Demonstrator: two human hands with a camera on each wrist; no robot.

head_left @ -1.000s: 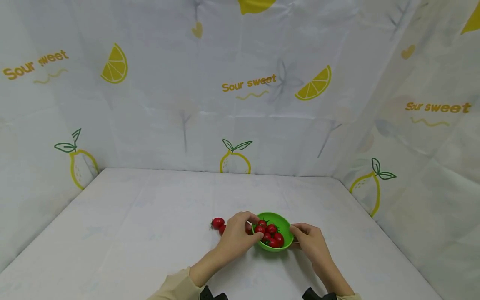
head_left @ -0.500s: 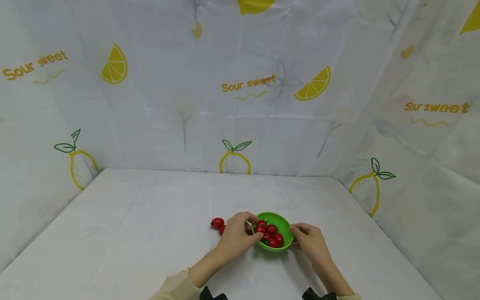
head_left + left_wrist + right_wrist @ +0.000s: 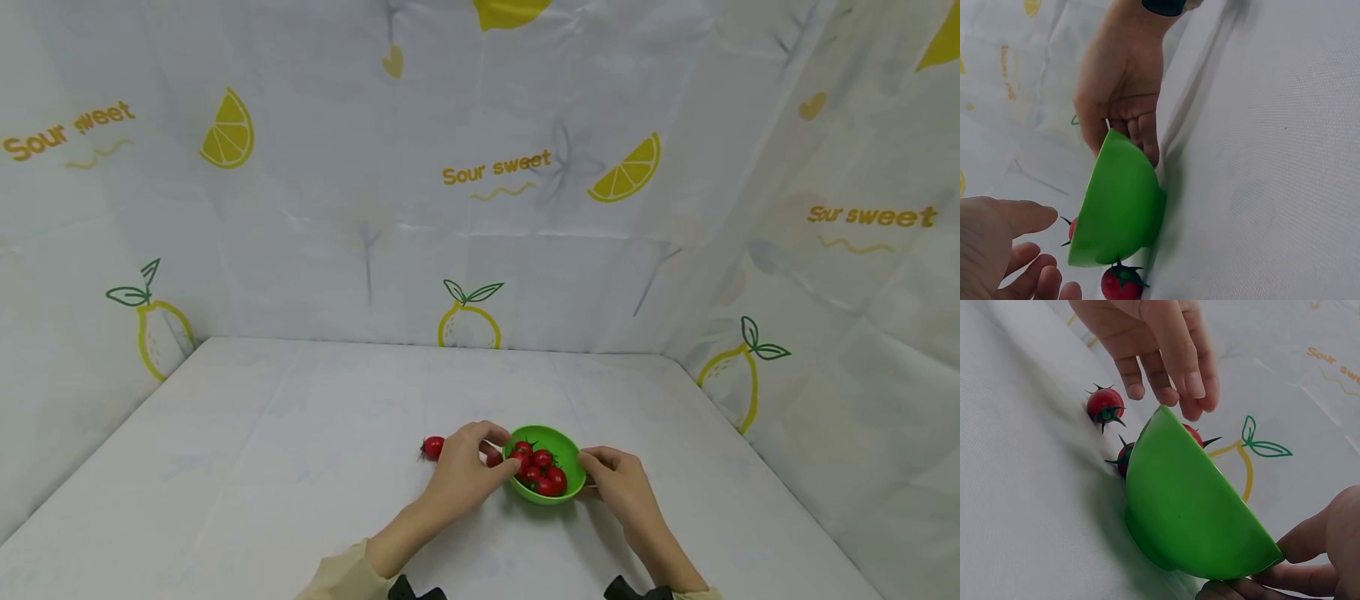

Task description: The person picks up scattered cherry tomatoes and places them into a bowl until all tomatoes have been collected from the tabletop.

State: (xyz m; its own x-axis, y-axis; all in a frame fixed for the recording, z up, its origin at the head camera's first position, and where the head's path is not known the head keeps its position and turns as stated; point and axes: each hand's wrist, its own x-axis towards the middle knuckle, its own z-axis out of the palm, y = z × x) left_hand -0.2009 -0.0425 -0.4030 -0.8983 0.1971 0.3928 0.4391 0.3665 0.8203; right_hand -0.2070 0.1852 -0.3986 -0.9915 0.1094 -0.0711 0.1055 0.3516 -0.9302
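A green bowl holding several small red tomatoes sits on the white table. My right hand grips its right rim, thumb at the edge and fingers underneath, as the right wrist view shows. At the bowl's left side is my left hand; in the left wrist view its loosely bent fingers stand a little apart from the bowl, holding nothing. One loose tomato lies beside the bowl, partly hidden by that hand. Another tomato lies further left, behind the left hand.
The white-covered table reaches back to a hanging cloth printed with lemons and lettering. More of this cloth hangs along the left and right sides.
My left hand has let go of the bowl's left rim and shifted slightly left, covering one loose tomato that showed before. Right hand and bowl have hardly moved.
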